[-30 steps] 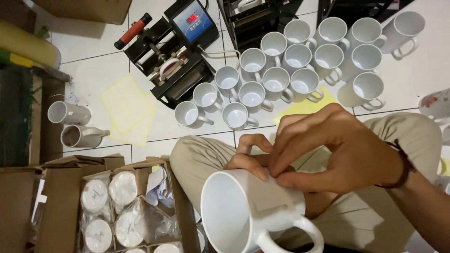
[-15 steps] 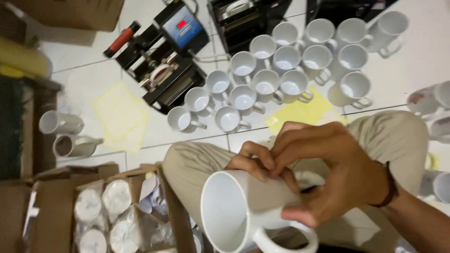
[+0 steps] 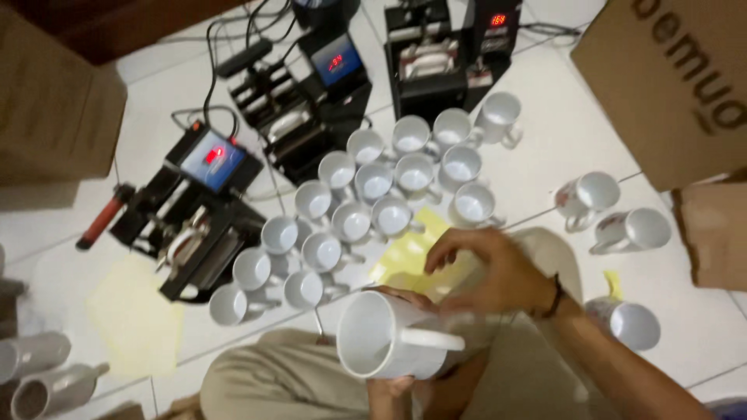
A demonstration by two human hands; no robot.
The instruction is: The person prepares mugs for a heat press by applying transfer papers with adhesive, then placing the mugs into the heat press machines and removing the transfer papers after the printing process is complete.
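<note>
I sit on the floor with a white mug (image 3: 383, 340) over my lap, its mouth facing me and its handle pointing right. My left hand (image 3: 391, 386) grips the mug from below, and some of its fingers show above the rim. My right hand (image 3: 489, 272), with a dark band on the wrist, lies over the mug's far side with curled fingers pressing on it. Whether a sheet is wrapped round the mug under that hand I cannot tell. A yellow sheet (image 3: 402, 260) lies on the tiles just beyond my hands.
Several empty white mugs (image 3: 375, 187) stand in rows on the tiles. Behind them are three black mug presses (image 3: 204, 204) (image 3: 311, 109) (image 3: 443, 62) with lit displays. Printed mugs (image 3: 629, 230) lie at the right, cardboard boxes (image 3: 673, 78) at both sides, and metal cups (image 3: 35, 365) at the lower left.
My view has swung up and right, so the box of wrapped items is out of sight. The mug has turned so its handle points right, and my right hand has slid to its far side.
</note>
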